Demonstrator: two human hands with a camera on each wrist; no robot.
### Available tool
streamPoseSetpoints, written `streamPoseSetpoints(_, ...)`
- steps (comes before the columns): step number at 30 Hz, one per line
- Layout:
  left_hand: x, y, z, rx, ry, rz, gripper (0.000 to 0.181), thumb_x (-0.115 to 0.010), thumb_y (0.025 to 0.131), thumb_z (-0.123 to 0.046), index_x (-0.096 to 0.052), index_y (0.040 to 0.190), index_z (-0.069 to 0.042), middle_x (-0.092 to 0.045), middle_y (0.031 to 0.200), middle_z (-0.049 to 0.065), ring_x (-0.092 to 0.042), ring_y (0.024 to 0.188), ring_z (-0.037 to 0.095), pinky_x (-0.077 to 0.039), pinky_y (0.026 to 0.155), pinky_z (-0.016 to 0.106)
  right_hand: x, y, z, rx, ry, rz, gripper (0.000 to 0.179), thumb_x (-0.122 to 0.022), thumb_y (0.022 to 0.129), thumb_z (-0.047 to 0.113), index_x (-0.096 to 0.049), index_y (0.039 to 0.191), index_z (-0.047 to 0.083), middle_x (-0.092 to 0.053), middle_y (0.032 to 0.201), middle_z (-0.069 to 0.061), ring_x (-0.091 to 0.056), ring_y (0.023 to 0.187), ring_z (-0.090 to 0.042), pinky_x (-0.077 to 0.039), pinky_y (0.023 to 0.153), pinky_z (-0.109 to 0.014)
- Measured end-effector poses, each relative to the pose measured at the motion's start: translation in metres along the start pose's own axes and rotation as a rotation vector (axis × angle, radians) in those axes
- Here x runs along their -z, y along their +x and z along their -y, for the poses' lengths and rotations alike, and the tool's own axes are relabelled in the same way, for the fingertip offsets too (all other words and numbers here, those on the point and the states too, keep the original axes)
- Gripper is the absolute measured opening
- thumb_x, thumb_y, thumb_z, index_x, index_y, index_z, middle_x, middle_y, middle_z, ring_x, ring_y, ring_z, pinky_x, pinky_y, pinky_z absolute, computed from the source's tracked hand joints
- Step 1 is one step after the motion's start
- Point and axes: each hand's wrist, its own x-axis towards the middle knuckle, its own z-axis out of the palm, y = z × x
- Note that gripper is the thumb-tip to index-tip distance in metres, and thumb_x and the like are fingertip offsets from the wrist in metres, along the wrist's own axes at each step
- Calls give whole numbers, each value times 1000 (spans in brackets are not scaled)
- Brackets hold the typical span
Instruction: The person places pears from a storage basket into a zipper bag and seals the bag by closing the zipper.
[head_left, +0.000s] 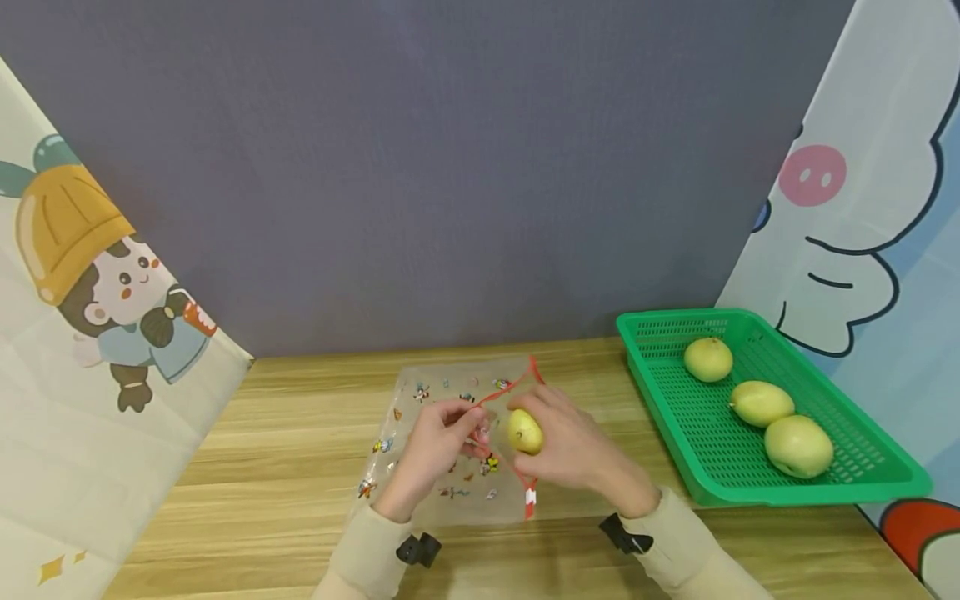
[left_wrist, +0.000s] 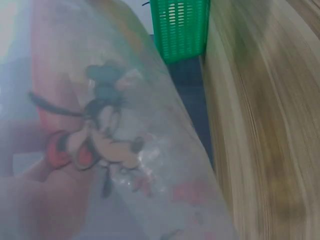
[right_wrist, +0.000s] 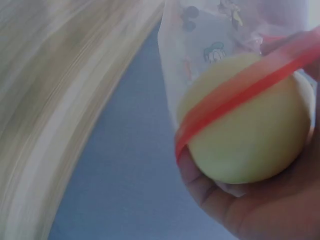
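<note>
A clear zip bag [head_left: 450,500] with cartoon prints and a red zip edge lies on the table, its mouth facing right. My left hand [head_left: 435,446] pinches the red edge and holds the mouth apart. In my right hand [head_left: 573,446] is a pale yellow-green melon-like fruit [head_left: 524,431], gripped at the bag's mouth. The right wrist view shows the red zip strip [right_wrist: 225,107] crossing in front of the fruit [right_wrist: 250,140], with the right fingers curled round it. Through the plastic [left_wrist: 165,175], the left wrist view shows the left hand blurred.
A green plastic basket [head_left: 675,442] stands on the right of the wooden table [head_left: 285,450], holding three similar fruits [head_left: 798,447]. A grey panel [head_left: 450,183] rises behind the table. Cartoon-printed sheets flank it on both sides.
</note>
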Motion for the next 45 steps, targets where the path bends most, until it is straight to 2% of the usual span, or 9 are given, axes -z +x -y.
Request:
streamPoseSetpoints(6, 2, -2, -3, 18, 4, -19, 24, -60, 103, -10, -66, 110, 13, -66, 90, 17, -69, 71, 20, -64, 67, 33, 2, -1, -5, -45, -103, 43, 60, -77, 65, 28, -65, 123, 14, -61, 123, -3, -57, 110, -23, -52, 74, -38)
streamPoseSetpoints(12, 4, -5, -8, 21, 3, -28, 22, -60, 103, -9, -67, 110, 11, -64, 93, 23, -69, 67, 22, -65, 68, 37, 10, -4, -5, -97, -184, 86, 58, -77, 67, 31, -66, 122, 13, -61, 129, -10, -59, 115, -33, -56, 73, -48)
streamPoseSetpoints(17, 5, -6, -13, 10, 42, -44, 21, -61, 102, -8, -67, 109, 11, -63, 91, 26, -68, 64, 21, -65, 66, 37, 16, -6, -1, -127, -246, 104, 57, -79, 71, 33, -66, 122, 11, -62, 127, -10, -58, 112, -33, -57, 76, -53)
streamPoseSetpoints(21, 4, -7, -18, -22, 98, -68, 19, -62, 101, -6, -68, 108, 11, -65, 91, 26, -67, 61, 20, -64, 63, 40, 21, -6, 2, -140, -271, 101, 59, -80, 71, 34, -66, 123, 10, -62, 124, -10, -58, 110, -32, -57, 76, -52)
streamPoseSetpoints(26, 1, -7, -20, -26, 114, -81, 18, -62, 101, -7, -68, 108, 9, -66, 89, 23, -68, 61, 21, -63, 64, 46, 26, -6, 6, -155, -247, 79, 60, -80, 68, 32, -65, 123, 12, -62, 121, -7, -57, 106, -28, -54, 68, -44)
streamPoseSetpoints(32, -4, -6, -17, -19, 68, -31, 24, -62, 103, -13, -66, 110, 10, -65, 92, 24, -69, 63, 22, -63, 69, 48, 23, -4, 10, -108, -203, 39, 62, -77, 67, 29, -65, 126, 12, -62, 114, -2, -54, 97, -23, -45, 62, -32)
streamPoseSetpoints(38, -3, -5, -16, -29, 67, -22, 28, -62, 103, -17, -67, 110, 9, -64, 94, 27, -69, 62, 22, -63, 69, 52, 16, 1, 16, -32, -153, 44, 58, -77, 67, 24, -66, 122, 13, -62, 106, 1, -51, 89, -19, -45, 64, -32)
streamPoseSetpoints(40, -2, -5, -16, -26, 72, -15, 28, -61, 104, -18, -67, 111, 9, -64, 95, 29, -69, 63, 22, -63, 70, 52, 14, 2, 17, -27, -128, 59, 58, -77, 67, 22, -66, 123, 13, -62, 107, 1, -51, 91, -19, -46, 64, -32)
streamPoseSetpoints(45, -1, -4, -15, -25, 63, -8, 28, -60, 104, -16, -67, 111, 10, -63, 96, 30, -68, 63, 20, -64, 69, 49, 11, 3, 16, -48, -87, 95, 66, -82, 71, 24, -62, 133, 13, -62, 116, -2, -55, 103, -22, -53, 75, -39)
